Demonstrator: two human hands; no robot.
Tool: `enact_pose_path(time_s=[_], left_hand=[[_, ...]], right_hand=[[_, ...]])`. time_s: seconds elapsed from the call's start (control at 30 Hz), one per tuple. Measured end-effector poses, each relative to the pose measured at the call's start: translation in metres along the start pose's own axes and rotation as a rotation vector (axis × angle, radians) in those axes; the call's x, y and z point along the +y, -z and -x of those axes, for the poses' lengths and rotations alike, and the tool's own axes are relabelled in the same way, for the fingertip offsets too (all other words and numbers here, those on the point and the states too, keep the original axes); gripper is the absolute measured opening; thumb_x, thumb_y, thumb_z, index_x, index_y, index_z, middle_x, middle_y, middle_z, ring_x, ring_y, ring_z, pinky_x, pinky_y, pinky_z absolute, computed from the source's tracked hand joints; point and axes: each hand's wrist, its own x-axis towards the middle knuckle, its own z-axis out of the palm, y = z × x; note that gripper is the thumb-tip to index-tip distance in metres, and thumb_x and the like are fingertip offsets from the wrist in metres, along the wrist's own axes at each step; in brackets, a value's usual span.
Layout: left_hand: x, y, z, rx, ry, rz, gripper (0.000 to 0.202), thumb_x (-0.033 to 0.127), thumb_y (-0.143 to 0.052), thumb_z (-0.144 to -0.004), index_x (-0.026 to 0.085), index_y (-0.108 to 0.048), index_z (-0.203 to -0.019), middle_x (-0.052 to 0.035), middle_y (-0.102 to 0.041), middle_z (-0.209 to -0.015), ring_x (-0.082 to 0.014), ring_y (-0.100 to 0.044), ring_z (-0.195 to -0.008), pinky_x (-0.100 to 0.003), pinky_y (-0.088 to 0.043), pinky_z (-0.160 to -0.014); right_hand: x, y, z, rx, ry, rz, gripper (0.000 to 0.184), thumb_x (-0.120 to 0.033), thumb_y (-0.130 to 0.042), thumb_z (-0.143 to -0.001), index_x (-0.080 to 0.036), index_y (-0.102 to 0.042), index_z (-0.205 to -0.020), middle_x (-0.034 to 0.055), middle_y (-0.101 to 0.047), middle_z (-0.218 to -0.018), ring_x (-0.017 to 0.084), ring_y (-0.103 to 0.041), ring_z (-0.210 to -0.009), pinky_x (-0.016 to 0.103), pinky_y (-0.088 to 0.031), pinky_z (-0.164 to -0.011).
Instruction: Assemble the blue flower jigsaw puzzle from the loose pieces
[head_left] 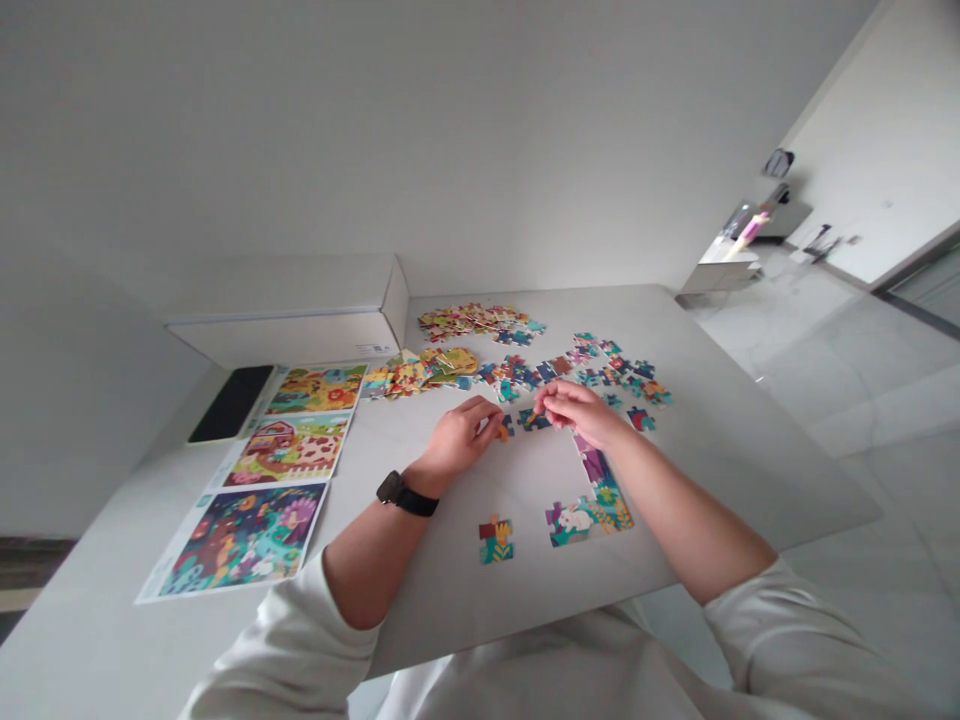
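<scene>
My left hand (463,435), with a dark watch on its wrist, has curled fingers closed at the edge of an orange and blue puzzle piece (506,430). Just to the right, my right hand (576,410) has its fingers drawn together above a dark blue puzzle piece (531,420) with a yellow shape; what its fingertips hold, if anything, is hidden. Below my right hand lies a joined corner section (592,522) with a white rabbit, its upper end partly covered by the hand. Apart from it, a small joined section (496,540) shows orange and yellow leaves.
Loose pieces (619,368) lie beyond my hands, with yellowish piles (480,320) farther back. At left are a sheet with three printed pictures (244,535), a black phone (232,403) and a white box (300,335). The table's edge (787,430) runs along the right.
</scene>
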Motion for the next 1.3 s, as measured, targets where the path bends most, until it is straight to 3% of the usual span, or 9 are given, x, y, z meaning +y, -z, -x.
enact_pose_path(time_s=[0.13,0.57,0.8,1.13,1.3], left_hand=[[-0.002,0.0,0.0,0.02,0.005,0.017,0.026,0.033,-0.054,-0.111,0.021,-0.074,-0.101,-0.0062,-0.072,-0.097,-0.0169,-0.067,-0.084,-0.031,-0.054,-0.079],[-0.003,0.004,-0.001,0.016,0.065,0.043,0.027,0.035,-0.055,-0.11,0.021,-0.074,-0.096,-0.0071,-0.071,-0.095,-0.0184,-0.066,-0.082,-0.031,-0.053,-0.074],[-0.003,0.007,-0.002,0.011,0.096,0.072,0.029,0.04,-0.055,-0.109,0.021,-0.075,-0.097,-0.0083,-0.073,-0.098,-0.021,-0.07,-0.088,-0.034,-0.057,-0.078],[-0.007,0.008,-0.002,0.012,0.079,0.096,0.029,0.042,-0.058,-0.109,0.022,-0.076,-0.097,-0.0078,-0.074,-0.098,-0.0212,-0.072,-0.091,-0.033,-0.058,-0.081],[-0.009,0.006,-0.002,0.014,0.088,0.088,0.029,0.041,-0.058,-0.108,0.021,-0.076,-0.097,-0.0083,-0.074,-0.098,-0.0209,-0.072,-0.089,-0.032,-0.057,-0.075]], right_hand=[[-0.007,0.008,0.003,0.046,0.01,-0.059,0.036,-0.055,-0.08,-0.086,-0.024,-0.074,-0.102,0.0048,-0.076,-0.093,0.014,-0.057,-0.067,0.027,-0.045,-0.058],[0.03,0.009,-0.011,0.129,-0.017,0.184,0.029,-0.05,-0.075,-0.088,-0.024,-0.076,-0.101,0.0024,-0.078,-0.087,0.015,-0.062,-0.065,0.026,-0.049,-0.058],[0.034,0.016,-0.017,0.221,0.031,0.183,0.026,-0.05,-0.073,-0.089,-0.025,-0.076,-0.097,0.0026,-0.078,-0.086,0.017,-0.067,-0.072,0.028,-0.052,-0.064],[0.035,0.021,-0.019,0.244,0.033,0.247,0.02,-0.045,-0.069,-0.092,-0.026,-0.075,-0.096,0.0009,-0.077,-0.085,0.016,-0.065,-0.069,0.027,-0.049,-0.065],[0.038,0.022,-0.02,0.255,0.047,0.263,0.016,-0.04,-0.068,-0.093,-0.026,-0.075,-0.095,0.0012,-0.078,-0.087,0.017,-0.068,-0.073,0.028,-0.05,-0.068]])
